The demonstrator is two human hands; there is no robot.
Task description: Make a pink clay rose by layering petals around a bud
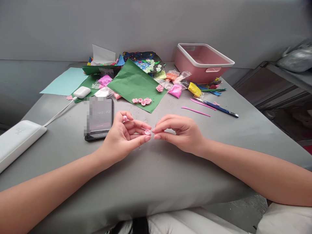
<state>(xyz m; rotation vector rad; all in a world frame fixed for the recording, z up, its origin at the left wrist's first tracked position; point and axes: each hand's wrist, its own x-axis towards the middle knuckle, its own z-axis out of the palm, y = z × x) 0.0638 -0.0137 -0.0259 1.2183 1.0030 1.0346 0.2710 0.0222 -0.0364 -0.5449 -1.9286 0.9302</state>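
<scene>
Mostly hidden in the pinch of the right hand: a tiny pink piece, shape impossible to tell. Blotted by coarse pixels: the left side of the phone. Cut off by the left edge: a white boxy device. Cut off by the right edge: a clear plastic bundle. Too dim and blurred to name: shelf contents below.

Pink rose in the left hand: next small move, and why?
Probably bring the right hand in and press its pink piece onto the edge of the pink rose. The left hand holds the rose between thumb and fingertips, and the right fingertips pinch what looks like a small pink bit just beside it.
</scene>
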